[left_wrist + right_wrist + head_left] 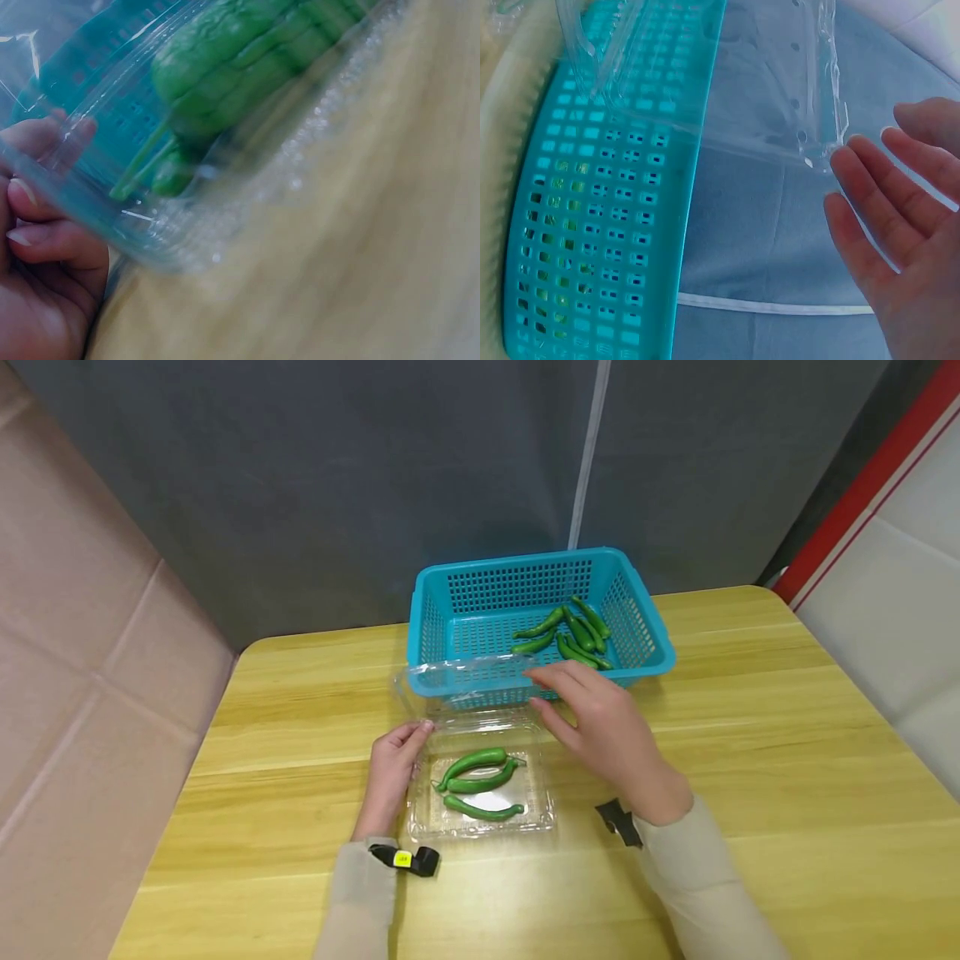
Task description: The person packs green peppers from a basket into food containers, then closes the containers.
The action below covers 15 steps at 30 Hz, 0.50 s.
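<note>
A clear plastic clamshell box [545, 818] lies on the table with its lid [420, 697] raised at the back. Three long green chili peppers [482, 785] rest in its base. My left hand [392, 770] pinches the box's left edge near the fold; its curled fingers also show in the left wrist view [52, 255]. At the lid's right corner, my right hand [607, 735] has its fingers nearly straight, and the fingertips [844, 157] touch or almost touch the plastic. Whether they press on it I cannot tell.
Behind the box stands a blue-green plastic basket [652, 639] with several green chili peppers [581, 631] toward its right side. The raised lid overlaps the basket's front in the head view. A dark grey curtain [360, 502] hangs behind the wooden table [300, 718].
</note>
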Motion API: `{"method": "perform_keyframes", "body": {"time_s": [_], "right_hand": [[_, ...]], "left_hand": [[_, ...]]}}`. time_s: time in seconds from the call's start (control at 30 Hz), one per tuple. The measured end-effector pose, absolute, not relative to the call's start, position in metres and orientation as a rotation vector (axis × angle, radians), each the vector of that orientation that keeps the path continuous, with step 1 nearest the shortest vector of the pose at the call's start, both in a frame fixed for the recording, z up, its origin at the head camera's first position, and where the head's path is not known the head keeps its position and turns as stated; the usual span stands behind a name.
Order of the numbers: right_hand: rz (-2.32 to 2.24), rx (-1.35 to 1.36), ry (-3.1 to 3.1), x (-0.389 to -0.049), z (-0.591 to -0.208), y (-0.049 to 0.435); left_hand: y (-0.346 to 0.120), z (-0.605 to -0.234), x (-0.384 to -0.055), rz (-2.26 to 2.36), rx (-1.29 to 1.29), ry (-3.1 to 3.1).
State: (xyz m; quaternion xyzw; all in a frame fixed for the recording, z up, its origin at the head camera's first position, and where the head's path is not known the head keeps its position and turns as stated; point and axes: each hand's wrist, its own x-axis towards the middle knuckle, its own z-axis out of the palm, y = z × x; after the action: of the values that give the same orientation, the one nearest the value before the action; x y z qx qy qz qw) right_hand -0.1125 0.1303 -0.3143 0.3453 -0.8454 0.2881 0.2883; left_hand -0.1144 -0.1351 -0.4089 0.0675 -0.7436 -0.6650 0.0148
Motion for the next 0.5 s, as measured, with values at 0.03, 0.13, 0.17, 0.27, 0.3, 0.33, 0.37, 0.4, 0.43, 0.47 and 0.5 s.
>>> {"method": "perform_keyframes", "body": {"time_s": [0.03,0.13,0.17,0.27,0.3,0.33,0.37,0.4,0.43,0.47,0.5], "right_hand": [[0.779,0.915,-2.250,-0.113,-0.314,0.132],[0.810,0.898,-2.233,-0.115,-0.312,0.135],[0.821,0.890,-2.227,-0.116,-0.311,0.137],[0.837,0.860,-2.216,-0.119,-0.310,0.141],[0.840,0.847,-2.219,-0.119,-0.310,0.143],[0.838,0.832,-2.224,-0.120,-0.310,0.144],[0.837,0.820,-2.228,-0.120,-0.310,0.146],[0.830,0.807,-2.233,-0.121,-0.311,0.147],[0.828,0.793,-2.240,-0.121,-0.312,0.148],[0.828,0.781,-2.246,-0.121,-0.313,0.149],[0.827,0.772,-2.252,-0.122,-0.314,0.150]], "left_hand": [[-0.135,-0.409,-0.115,-2.069,0.209,-2.311],[-0.135,-0.409,-0.115,-2.068,0.207,-2.302],[-0.135,-0.408,-0.116,-2.066,0.208,-2.300],[-0.135,-0.408,-0.116,-2.063,0.212,-2.302],[-0.135,-0.408,-0.116,-2.061,0.212,-2.303],[-0.135,-0.408,-0.116,-2.056,0.211,-2.310],[-0.135,-0.408,-0.116,-2.052,0.212,-2.315],[-0.135,-0.408,-0.116,-2.051,0.212,-2.320],[-0.135,-0.409,-0.115,-2.054,0.212,-2.322],[-0.135,-0.409,-0.115,-2.058,0.211,-2.323],[-0.136,-0.410,-0.114,-2.060,0.212,-2.327]]}}
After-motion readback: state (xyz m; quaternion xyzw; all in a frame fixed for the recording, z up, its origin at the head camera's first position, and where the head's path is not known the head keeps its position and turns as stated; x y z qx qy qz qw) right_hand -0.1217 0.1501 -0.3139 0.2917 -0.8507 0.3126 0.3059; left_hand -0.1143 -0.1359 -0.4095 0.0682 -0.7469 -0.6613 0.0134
